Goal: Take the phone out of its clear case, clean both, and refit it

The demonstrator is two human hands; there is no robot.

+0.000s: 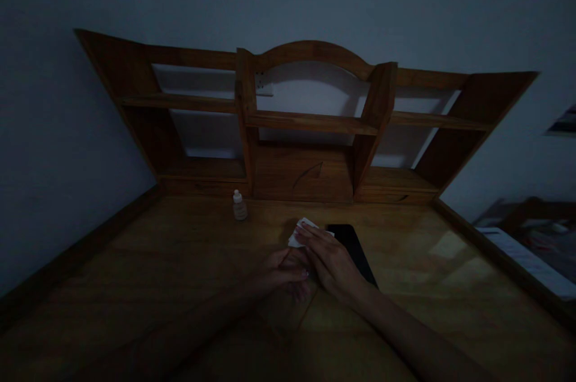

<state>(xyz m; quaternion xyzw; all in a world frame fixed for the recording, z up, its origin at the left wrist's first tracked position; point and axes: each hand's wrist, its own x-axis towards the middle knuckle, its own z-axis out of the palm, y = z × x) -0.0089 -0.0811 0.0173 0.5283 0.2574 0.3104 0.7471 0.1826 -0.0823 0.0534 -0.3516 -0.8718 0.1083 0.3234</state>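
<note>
The scene is dim, so fine detail is hard to make out. A small bottle stands on the wooden worktop towards the left, below the shelf unit. The left hand rests loosely curled, gripping nothing visible. The right hand lies flat, fingertips pressing a white cloth, which is partly hidden. Just right lies a black phone, its near end hidden behind the wrist.

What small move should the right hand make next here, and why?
Probably slide the right hand and its white cloth rightward onto the phone. The fingers lie flat on the cloth, which sits on the desk just left of the phone's dark screen. The left hand rests beside it; the small bottle stands apart.
</note>
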